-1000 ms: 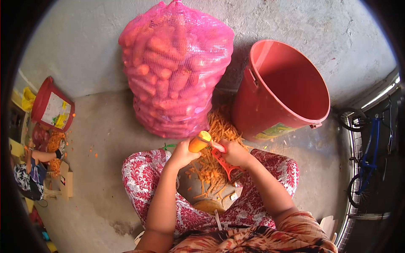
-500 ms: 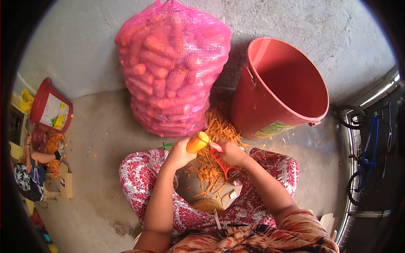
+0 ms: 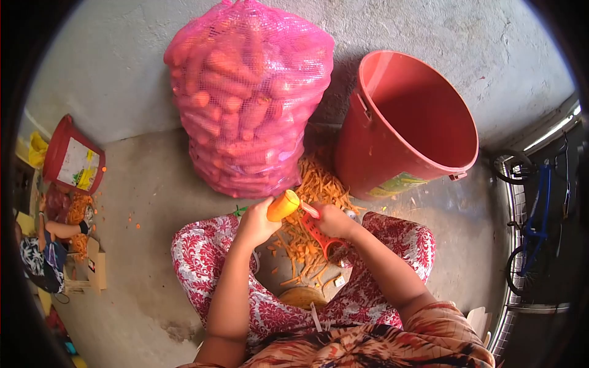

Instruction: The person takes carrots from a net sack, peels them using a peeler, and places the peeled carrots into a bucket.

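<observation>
My left hand (image 3: 257, 222) is closed around a thick orange-yellow carrot (image 3: 282, 207), its blunt cut end pointing up and to the right. In my right hand (image 3: 334, 222) is a red-handled peeler (image 3: 318, 230) with a looped lower end. The tip of the peeler is beside the carrot's end; whether they touch I cannot tell. Beneath both hands, a heap of orange carrot peelings (image 3: 307, 260) lies on the floor between my legs.
A pink mesh sack (image 3: 245, 110) full of carrots leans against the wall. Right of it stands a tall red bin (image 3: 380, 141). At far left another person (image 3: 46, 251) sits near a red bucket (image 3: 73, 156) and more peelings. A blue bicycle (image 3: 540, 214) is at far right.
The carrot and both hands have shifted slightly up and left, and the carrot is tilted a little differently. Both hands keep their hold.
</observation>
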The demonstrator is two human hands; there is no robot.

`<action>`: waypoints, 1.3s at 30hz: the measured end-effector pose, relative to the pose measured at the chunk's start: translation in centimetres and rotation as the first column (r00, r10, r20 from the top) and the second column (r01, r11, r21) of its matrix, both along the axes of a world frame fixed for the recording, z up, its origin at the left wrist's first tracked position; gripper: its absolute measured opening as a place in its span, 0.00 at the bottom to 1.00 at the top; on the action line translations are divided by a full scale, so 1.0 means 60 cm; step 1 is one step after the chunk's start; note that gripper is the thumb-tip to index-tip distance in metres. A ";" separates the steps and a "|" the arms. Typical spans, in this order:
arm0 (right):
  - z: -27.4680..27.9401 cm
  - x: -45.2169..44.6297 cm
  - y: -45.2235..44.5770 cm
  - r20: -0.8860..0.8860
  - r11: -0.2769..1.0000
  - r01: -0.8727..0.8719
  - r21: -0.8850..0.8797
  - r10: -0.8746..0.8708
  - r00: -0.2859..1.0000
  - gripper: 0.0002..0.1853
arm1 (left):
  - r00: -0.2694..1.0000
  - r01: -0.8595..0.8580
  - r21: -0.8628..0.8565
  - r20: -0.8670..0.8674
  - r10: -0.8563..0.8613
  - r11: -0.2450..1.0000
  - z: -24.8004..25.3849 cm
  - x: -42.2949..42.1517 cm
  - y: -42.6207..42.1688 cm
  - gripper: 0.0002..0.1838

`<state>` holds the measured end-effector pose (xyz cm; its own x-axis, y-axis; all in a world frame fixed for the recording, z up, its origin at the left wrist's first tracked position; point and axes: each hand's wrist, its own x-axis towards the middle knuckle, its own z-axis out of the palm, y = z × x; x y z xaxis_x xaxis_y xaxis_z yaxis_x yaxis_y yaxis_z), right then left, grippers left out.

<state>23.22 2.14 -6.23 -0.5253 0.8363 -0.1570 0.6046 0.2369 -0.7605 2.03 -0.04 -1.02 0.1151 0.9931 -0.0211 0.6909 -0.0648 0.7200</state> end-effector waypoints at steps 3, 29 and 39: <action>-0.014 -0.005 0.006 -0.013 1.000 0.001 -0.003 -0.001 1.000 0.10 | 0.981 -0.059 0.099 -0.177 0.076 0.993 0.002 0.009 0.001 0.21; 0.015 -0.004 0.022 -0.213 0.999 -0.035 -0.001 0.034 0.976 0.09 | 0.824 0.355 -0.508 0.566 -0.006 0.785 0.005 -0.022 0.000 0.23; 0.025 -0.022 0.023 0.012 0.987 0.156 0.035 -0.157 0.988 0.11 | 0.801 0.390 -0.385 0.589 -0.103 0.836 0.024 0.017 -0.011 0.21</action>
